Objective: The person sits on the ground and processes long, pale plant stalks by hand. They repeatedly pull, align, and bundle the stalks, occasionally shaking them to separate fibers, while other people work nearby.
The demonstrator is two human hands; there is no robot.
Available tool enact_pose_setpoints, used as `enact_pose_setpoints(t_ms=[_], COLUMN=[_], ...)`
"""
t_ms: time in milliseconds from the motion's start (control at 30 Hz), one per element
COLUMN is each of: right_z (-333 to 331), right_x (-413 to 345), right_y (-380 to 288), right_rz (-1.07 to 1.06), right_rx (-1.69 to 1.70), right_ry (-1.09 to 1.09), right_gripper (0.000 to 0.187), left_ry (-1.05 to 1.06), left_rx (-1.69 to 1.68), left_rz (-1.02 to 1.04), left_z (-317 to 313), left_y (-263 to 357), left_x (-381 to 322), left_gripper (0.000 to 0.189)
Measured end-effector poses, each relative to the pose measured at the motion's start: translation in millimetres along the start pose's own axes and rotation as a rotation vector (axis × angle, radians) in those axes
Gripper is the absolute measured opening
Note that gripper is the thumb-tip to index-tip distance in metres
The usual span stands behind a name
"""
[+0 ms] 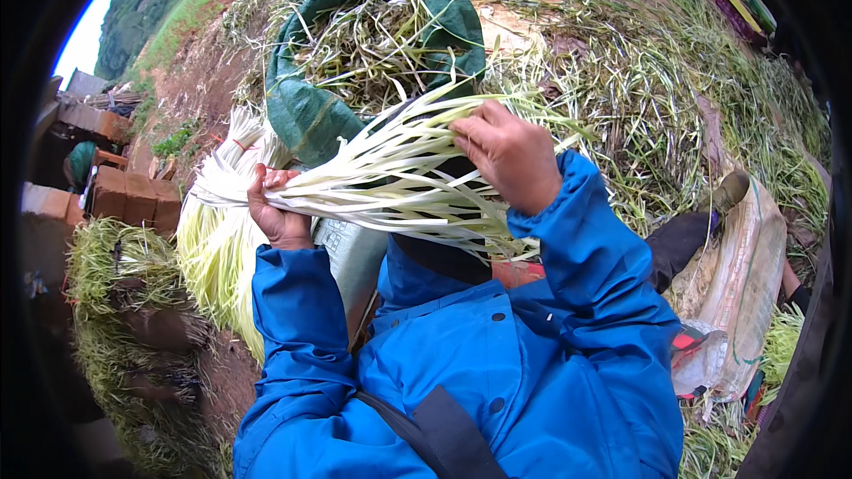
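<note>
A bunch of pale, white-to-yellow leafy stalks (393, 179), like blanched chives, lies across in front of me. My left hand (283, 209) is closed around its white base end. At the leafy end, my right hand (509, 153) has its fingers bent at the upper leaves; whether it pinches any of them cannot be told. Just left of my left hand, more pale bundles (219, 239) are heaped, one tied with a thin red band (241, 145). They rest beside a pale green wrapped block or sack (349, 259) with printing on it.
Beyond my hands stands a green woven sack (313, 116) filled with leaf scraps (373, 46). Loose trimmings (639, 106) cover the ground ahead and right. Another person's leg (679, 243) and a whitish woven sack (745, 286) are at right. Bricks (133, 196) and greener bundles (113, 253) lie left.
</note>
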State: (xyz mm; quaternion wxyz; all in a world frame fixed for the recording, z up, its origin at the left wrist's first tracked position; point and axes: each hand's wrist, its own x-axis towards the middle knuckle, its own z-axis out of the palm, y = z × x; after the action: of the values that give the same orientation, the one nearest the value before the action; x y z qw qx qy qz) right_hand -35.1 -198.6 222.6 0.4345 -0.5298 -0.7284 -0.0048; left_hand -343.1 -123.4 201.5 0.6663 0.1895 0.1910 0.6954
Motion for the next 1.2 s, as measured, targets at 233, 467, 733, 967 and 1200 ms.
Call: enact_pose_setpoints(t_ms=[233, 467, 733, 967, 1200], right_z=[18, -48, -48, -10, 32], right_x=[28, 2, -42, -59, -74], right_y=[30, 89, 6, -4, 7], right_rz=[0.075, 0.436, -0.127, -0.087, 0.254], right_rx=[-0.026, -0.352, -0.175, -0.219, 0.126], right_ry=[0.039, 0.484, 0.344, 0.029, 0.102], right_gripper=[0.013, 0.022, 0.017, 0.016, 0.015], left_ry=[0.094, 0.112, 0.077, 0.078, 0.024], left_rx=[0.044, 0.003, 0.021, 0.025, 0.057], left_rz=[-0.12, -0.183, -0.185, -0.183, -0.172], left_z=[-33, -26, -30, -23, -21], left_y=[-33, -40, -41, -39, -35], left_x=[-12, -20, -16, -18, -17], left_gripper=[0.007, 0.014, 0.008, 0.009, 0.012])
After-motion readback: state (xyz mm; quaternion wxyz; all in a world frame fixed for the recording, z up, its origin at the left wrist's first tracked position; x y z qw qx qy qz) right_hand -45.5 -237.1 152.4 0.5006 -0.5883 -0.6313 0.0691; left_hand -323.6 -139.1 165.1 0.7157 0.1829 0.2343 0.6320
